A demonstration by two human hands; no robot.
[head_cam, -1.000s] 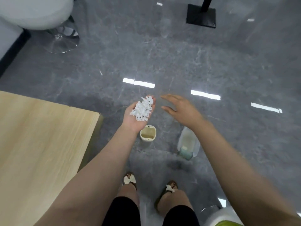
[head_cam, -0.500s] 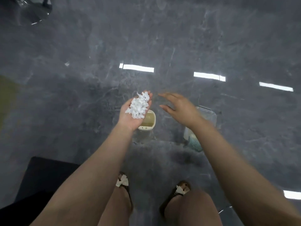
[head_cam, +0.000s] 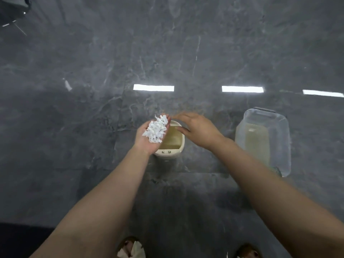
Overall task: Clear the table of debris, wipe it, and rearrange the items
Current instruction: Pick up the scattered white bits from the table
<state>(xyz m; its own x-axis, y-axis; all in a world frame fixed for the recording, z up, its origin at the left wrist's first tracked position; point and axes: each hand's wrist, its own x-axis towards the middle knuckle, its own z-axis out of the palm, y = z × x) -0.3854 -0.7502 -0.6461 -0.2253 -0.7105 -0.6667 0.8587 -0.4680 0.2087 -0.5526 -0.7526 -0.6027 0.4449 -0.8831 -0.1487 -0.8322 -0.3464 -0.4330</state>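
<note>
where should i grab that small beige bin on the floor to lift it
Grip the small beige bin by its near rim, coming from above: its open top faces up, and the left hand with paper scraps covers the left rim.

Left hand [head_cam: 149,138] cups paper scraps [head_cam: 155,131] over small bin [head_cam: 172,144].

White paper scraps [head_cam: 156,130] heaped, above small beige bin [head_cam: 172,141]

Dim, soft picture. Three bright glare strips [head_cam: 153,87] reflect off the glossy floor [head_cam: 93,127]. The right hand [head_cam: 200,131] is motion-blurred; edges bend.
</note>
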